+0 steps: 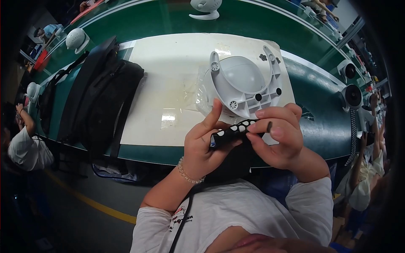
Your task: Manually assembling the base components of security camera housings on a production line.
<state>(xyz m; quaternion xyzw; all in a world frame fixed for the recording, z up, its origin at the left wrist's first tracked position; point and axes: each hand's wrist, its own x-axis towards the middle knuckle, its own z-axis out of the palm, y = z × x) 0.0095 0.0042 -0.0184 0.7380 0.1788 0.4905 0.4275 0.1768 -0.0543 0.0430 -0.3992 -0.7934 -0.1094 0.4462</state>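
My left hand (203, 143) grips a black strip (231, 132) dotted with white round spots, its thumb raised. My right hand (283, 137) is at the strip's right end, with thumb and fingertips pinching close to it. A small dark round pad (269, 126) shows edge-on at a right fingertip. Just beyond both hands a white plastic appliance (219, 90) lies with its ribbed, curved base facing up. Two black round pads (258, 97) sit on the base's near side; the other round recesses (215, 66) show bare spoked plastic. Clear plastic wrap lies beside it.
The appliance rests on a pale board (164, 55) over a green table (316, 101). A black bag (105, 92) lies at the left. White round appliances (77, 40) stand on a green conveyor (156, 25) beyond and along the right. Other people work at both sides.
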